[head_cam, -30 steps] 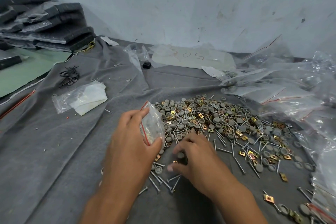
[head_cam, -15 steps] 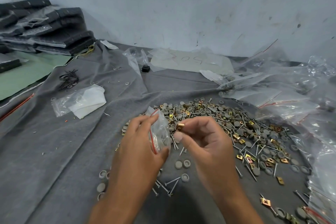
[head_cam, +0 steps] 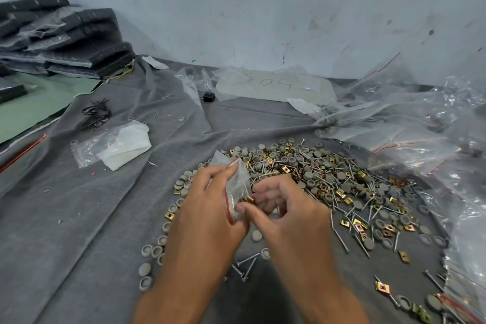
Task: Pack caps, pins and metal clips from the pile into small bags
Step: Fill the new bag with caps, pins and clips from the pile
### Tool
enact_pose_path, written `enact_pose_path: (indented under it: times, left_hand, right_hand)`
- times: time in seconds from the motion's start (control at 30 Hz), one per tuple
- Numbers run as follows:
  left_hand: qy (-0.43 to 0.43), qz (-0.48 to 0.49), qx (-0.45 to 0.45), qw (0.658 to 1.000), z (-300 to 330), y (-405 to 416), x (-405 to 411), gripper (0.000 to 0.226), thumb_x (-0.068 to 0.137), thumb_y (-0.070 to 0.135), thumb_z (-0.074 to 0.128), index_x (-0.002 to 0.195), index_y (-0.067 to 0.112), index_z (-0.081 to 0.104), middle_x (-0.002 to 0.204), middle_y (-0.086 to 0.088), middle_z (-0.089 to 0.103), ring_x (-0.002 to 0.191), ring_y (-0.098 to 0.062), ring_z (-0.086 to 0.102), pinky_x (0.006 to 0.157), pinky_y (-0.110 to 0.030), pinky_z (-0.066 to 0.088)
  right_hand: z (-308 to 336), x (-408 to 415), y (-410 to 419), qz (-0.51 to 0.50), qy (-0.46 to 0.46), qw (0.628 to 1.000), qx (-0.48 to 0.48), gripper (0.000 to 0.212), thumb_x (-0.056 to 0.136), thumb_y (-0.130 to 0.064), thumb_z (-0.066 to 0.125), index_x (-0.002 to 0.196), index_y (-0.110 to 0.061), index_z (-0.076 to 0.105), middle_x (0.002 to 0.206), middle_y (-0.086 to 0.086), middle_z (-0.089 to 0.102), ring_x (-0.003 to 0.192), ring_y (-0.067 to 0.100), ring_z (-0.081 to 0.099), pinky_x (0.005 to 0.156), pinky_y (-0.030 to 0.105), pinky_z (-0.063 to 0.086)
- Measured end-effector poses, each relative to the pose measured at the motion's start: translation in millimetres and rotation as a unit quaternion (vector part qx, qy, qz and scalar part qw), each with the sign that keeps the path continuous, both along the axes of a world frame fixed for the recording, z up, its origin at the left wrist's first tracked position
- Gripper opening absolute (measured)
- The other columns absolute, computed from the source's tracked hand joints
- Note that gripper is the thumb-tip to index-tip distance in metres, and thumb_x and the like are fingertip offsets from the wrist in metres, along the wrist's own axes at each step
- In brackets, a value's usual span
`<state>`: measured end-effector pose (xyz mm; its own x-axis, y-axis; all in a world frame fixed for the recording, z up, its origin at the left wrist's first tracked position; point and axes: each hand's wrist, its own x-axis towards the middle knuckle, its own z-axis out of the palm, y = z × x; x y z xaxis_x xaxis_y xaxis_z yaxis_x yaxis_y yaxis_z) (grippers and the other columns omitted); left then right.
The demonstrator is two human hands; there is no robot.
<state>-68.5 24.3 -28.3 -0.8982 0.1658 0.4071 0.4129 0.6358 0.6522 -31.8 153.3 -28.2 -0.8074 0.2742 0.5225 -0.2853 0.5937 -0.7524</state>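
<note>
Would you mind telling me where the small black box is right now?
In the head view the small black box sits far back on the grey cloth, left of centre, beside the empty clear bag.

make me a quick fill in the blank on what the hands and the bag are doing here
1. The small clear bag is held by the ____ hand.
2. The right hand brings a gold-coloured metal ____ to the bag's opening.
3. The strip along the bag's mouth is coloured ____.
4. The pile of caps, pins and clips lies on a ____ cloth.

Missing words: left; clip; red; grey
</note>
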Motion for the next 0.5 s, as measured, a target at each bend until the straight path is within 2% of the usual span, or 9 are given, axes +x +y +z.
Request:
enact_pose_path:
  times: [0.07,0.13,0.2,0.27,0.37,0.43,0.5]
  left_hand:
    - [0.003,0.001,0.000,1.000,-0.1,1.1,0.8,0.070,0.073,0.015,0.078,0.139,0.030,0.057,0.126,0.022,0.043,0.078,-0.015,0.063,0.080,-0.043,0.056]
    - [0.008,0.002,-0.001,1.000,0.1,1.5,2.3,0.071,0.073,0.016,0.080,0.138,0.030,0.058,0.127,0.021,0.045,0.089,-0.015,0.064,0.083,-0.043,0.056]
    - [0.006,-0.008,0.004,1.000,0.6,1.4,3.5,0.072,0.072,0.015,0.080,0.139,0.030,0.057,0.129,0.020,0.046,0.087,-0.015,0.065,0.082,-0.044,0.056]
    - [-0.003,-0.014,0.007,1.000,-0.1,0.9,3.0,0.072,0.072,0.010,0.076,0.139,0.031,0.056,0.131,0.021,0.045,0.080,-0.015,0.065,0.080,-0.044,0.057]
    - [-0.001,-0.008,-0.013,1.000,-2.0,2.5,2.6,0.070,0.072,0.008,0.073,0.137,0.029,0.058,0.132,0.019,0.046,0.093,-0.015,0.065,0.084,-0.046,0.056]
    - [0.004,-0.014,-0.016,1.000,-1.3,5.1,3.8,0.061,0.075,0.018,0.073,0.133,0.031,0.060,0.128,0.022,0.044,0.079,-0.011,0.062,0.081,-0.043,0.057]
    - [0.004,-0.016,-0.020,1.000,-0.2,6.5,3.3,0.056,0.077,0.027,0.073,0.132,0.033,0.060,0.126,0.026,0.041,0.069,-0.012,0.060,0.078,-0.042,0.057]
  right_hand:
    - [-0.1,1.6,-1.5,-0.002,-0.004,1.000,0.030,0.030,0.072,-0.023,0.090,0.092,-0.030,0.069,0.081,-0.020,0.067,0.078,0.002,0.065,0.067,0.006,0.047]
    - [1.8,2.4,-3.3,-0.003,0.017,0.998,0.067,0.026,0.076,-0.021,0.087,0.096,-0.029,0.072,0.087,-0.017,0.068,0.079,0.002,0.065,0.072,0.013,0.049]
    - [4.1,3.1,-5.1,-0.003,0.050,0.994,0.097,0.023,0.079,-0.018,0.084,0.097,-0.026,0.073,0.089,-0.018,0.067,0.081,0.004,0.063,0.073,0.018,0.049]
    - [4.9,4.8,-6.0,0.005,0.053,0.990,0.130,0.021,0.081,-0.018,0.083,0.097,-0.026,0.072,0.088,-0.018,0.065,0.080,0.007,0.062,0.070,0.022,0.048]
    - [5.0,8.7,-5.9,-0.024,0.002,0.970,0.241,0.018,0.081,-0.026,0.081,0.094,-0.029,0.069,0.081,-0.018,0.067,0.077,0.010,0.057,0.060,0.025,0.047]
    - [4.9,10.8,-5.5,-0.066,-0.036,0.957,0.279,0.019,0.079,-0.031,0.081,0.095,-0.032,0.070,0.079,-0.019,0.069,0.076,0.011,0.055,0.058,0.024,0.044]
    - [4.5,12.0,-3.1,-0.080,-0.046,0.957,0.276,0.018,0.082,-0.033,0.078,0.098,-0.032,0.070,0.083,-0.020,0.070,0.080,0.011,0.053,0.061,0.025,0.045]
